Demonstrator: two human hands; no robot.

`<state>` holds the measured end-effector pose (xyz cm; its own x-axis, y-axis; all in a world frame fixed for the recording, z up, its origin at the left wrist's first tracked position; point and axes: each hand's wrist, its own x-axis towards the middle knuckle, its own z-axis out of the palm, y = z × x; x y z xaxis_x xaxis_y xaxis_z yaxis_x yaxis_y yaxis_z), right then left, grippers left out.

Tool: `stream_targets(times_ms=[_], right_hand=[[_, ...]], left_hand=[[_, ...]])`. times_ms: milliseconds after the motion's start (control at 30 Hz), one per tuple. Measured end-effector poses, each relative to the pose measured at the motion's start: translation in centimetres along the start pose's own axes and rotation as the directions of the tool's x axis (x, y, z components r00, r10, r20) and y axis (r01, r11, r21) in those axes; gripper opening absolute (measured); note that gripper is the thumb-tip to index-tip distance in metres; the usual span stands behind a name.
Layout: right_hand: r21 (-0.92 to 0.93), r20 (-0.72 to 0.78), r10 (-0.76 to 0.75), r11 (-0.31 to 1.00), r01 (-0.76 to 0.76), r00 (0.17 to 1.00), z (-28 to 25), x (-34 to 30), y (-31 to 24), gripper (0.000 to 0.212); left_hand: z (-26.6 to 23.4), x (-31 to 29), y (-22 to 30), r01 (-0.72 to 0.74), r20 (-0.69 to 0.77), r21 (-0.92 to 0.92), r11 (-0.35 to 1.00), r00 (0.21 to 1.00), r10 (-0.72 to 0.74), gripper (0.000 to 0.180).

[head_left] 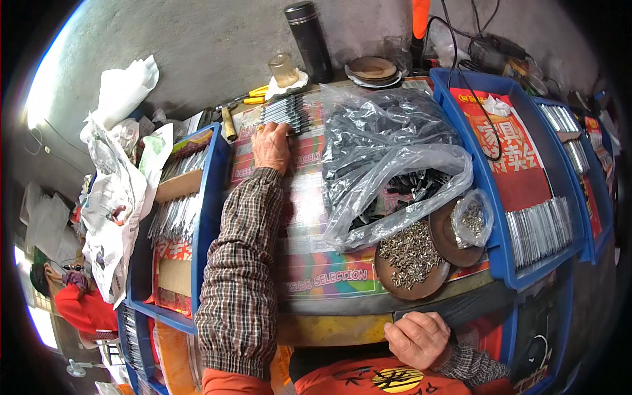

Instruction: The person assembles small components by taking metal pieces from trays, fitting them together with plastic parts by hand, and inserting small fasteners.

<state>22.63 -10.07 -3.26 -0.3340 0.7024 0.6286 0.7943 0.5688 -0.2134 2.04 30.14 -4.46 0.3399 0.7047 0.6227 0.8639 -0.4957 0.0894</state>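
My left hand [271, 146] reaches to the back of the work table, its fingers closed over the near end of a row of slim grey metal pieces [288, 112]. The fingertips are partly hidden there. My right hand [418, 339] is curled at the table's front edge, close to my body; whatever may be inside it is hidden. Between the hands lies a large clear plastic bag [388, 125] full of black parts, its mouth turned toward me. Small metal pins [411, 253] fill a round brown dish in front of the bag.
A blue tray [209, 197] with silvery strips stands left, another blue tray [500, 224] right. Behind are a black flask [308, 39], a glass jar [283, 69] and yellow-handled tools [257, 96]. A small bag of metal bits [471, 220] sits beside the pins. A person [79, 306] is far left.
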Motion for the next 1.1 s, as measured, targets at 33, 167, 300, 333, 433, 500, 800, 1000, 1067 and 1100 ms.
stream_targets(times_ms=[33,167,300,333,433,500,800,1000,1067,1100], right_hand=[[-0.004,-0.003,0.004,1.000,-0.004,1.000,0.1,0.0,0.0,0.029],[-0.044,-0.015,-0.022,0.999,0.021,1.000,0.3,0.3,0.2,0.026],[-0.026,0.003,0.011,1.000,-0.011,1.000,0.1,0.7,-0.5,0.026],[0.009,0.010,-0.031,0.999,0.031,0.999,0.1,0.8,-0.6,0.026],[-0.088,-0.014,-0.022,0.996,0.021,1.000,0.6,0.3,0.0,0.023],[-0.116,-0.018,-0.013,0.993,0.011,1.000,0.6,-0.1,0.3,0.023],[-0.111,-0.033,0.041,0.993,-0.045,0.999,1.0,0.9,-0.6,0.022],[-0.154,-0.008,0.066,0.986,-0.066,0.998,1.3,1.1,-1.1,0.018],[-0.184,0.002,0.062,0.981,-0.061,0.998,1.3,1.1,-1.3,0.018],[-0.192,-0.003,0.075,0.979,-0.074,0.997,1.3,1.1,-1.3,0.018]], left_hand=[[-0.2,-0.2,0.3,0.028,-0.034,0.023,0.999,0.999,-0.027,0.015],[-2.0,0.3,0.0,0.013,0.110,0.039,0.999,0.994,-0.017,0.010],[-7.5,2.6,-0.8,-0.091,0.181,0.092,0.992,0.981,0.074,0.012],[-10.1,2.4,-1.5,-0.113,0.157,0.137,0.984,0.983,0.091,0.009],[-15.1,0.4,-1.0,-0.100,0.140,0.192,0.976,0.987,0.074,0.009],[-17.9,-1.9,-1.0,-0.096,0.149,0.209,0.973,0.987,0.065,0.010],[-26.3,-17.2,-6.2,0.405,0.447,-0.088,0.910,0.833,-0.327,0.014],[-25.3,-18.6,-6.3,0.394,0.521,-0.055,0.917,0.795,-0.311,0.016],[-24.1,-19.0,-6.8,0.351,0.511,-0.018,0.936,0.808,-0.294,0.017],[-23.6,-18.9,-6.9,0.334,0.512,-0.026,0.942,0.814,-0.274,0.018]])
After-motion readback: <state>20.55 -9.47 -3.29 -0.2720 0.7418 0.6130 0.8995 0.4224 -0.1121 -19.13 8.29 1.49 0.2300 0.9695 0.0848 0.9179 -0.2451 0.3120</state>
